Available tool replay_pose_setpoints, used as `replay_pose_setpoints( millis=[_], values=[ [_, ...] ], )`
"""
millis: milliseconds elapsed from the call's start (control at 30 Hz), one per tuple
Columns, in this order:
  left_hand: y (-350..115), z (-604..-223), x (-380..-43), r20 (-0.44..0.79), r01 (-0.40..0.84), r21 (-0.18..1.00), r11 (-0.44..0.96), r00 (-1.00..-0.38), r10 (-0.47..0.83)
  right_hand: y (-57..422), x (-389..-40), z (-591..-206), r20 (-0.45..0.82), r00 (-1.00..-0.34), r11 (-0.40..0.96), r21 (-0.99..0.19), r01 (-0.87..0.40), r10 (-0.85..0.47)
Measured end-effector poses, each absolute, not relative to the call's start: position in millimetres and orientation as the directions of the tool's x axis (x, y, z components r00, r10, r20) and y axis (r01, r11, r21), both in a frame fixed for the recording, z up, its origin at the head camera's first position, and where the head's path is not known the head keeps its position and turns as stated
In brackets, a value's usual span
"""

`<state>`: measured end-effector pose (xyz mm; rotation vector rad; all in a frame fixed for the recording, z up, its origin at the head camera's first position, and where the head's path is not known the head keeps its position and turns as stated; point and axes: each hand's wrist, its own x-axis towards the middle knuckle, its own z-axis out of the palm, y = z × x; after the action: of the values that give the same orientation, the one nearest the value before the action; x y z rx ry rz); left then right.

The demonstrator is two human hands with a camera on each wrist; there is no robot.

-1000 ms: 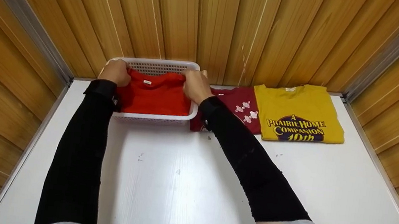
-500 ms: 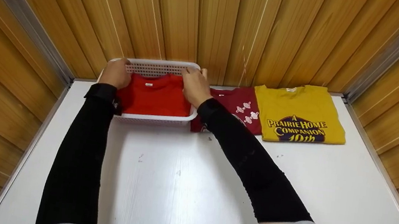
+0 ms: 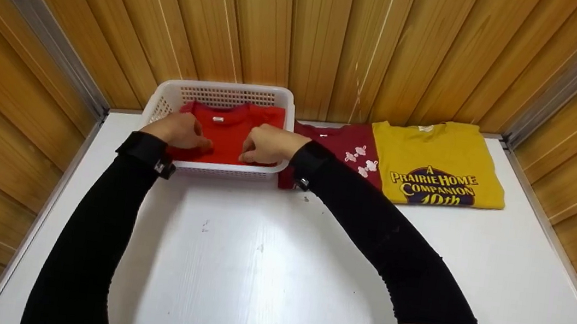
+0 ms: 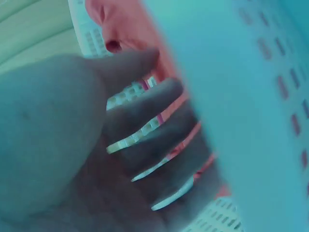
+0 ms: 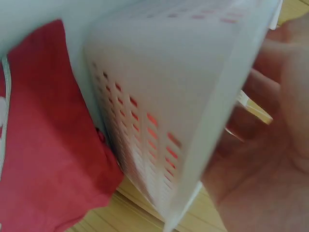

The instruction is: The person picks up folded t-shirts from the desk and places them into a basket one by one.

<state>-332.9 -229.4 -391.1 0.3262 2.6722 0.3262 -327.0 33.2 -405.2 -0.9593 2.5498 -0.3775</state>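
Note:
A red folded T-shirt [image 3: 228,138] with a small white neck label lies inside a white plastic basket [image 3: 237,87]. My left hand [image 3: 178,130] is over the shirt's left part, thumb towards the middle. In the left wrist view, its fingers [image 4: 154,130] reach down, slightly spread, inside the basket against the red cloth. Across from it, my right hand [image 3: 271,144] reaches over the right rim and touches the shirt's right part. The right wrist view shows its fingers [image 5: 258,87] loosely bent behind the rim; their tips are hidden.
Right of the basket lies a maroon folded T-shirt [image 3: 348,150] with pale printed shapes, partly covered by the right forearm. Beside it is a yellow folded T-shirt [image 3: 435,158] with lettering. Wood-look panels [image 3: 326,34] stand behind the white table [image 3: 253,268].
Both hands have left the basket's upper side corners and come inward and nearer over the red T-shirt. The view has shifted slightly. The other shirts lie as before.

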Motion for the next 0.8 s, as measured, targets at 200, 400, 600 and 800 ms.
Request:
replay_pose_setpoints(
  millis=[200,400,600,800],
  values=[
    [-223,-393,-322,-0.489,0.169,0.245,0.955,-0.829,0.272,31,-322,-410,-0.333,-0.673,0.749,-0.350,-0.562,-0.660],
    [-222,-406,-318,-0.451,0.166,0.281,0.945,-0.846,0.283,22,-321,-413,-0.302,-0.704,0.764,-0.321,-0.560,-0.643],
    [-217,-401,-312,-0.395,0.192,0.304,0.933,-0.866,0.306,24,-318,-411,-0.273,-0.728,0.769,-0.357,-0.530,-0.629],
    [-216,-388,-304,-0.356,0.216,0.292,0.932,-0.880,0.315,31,-309,-400,-0.290,-0.701,0.746,-0.414,-0.522,-0.652]
  ],
)
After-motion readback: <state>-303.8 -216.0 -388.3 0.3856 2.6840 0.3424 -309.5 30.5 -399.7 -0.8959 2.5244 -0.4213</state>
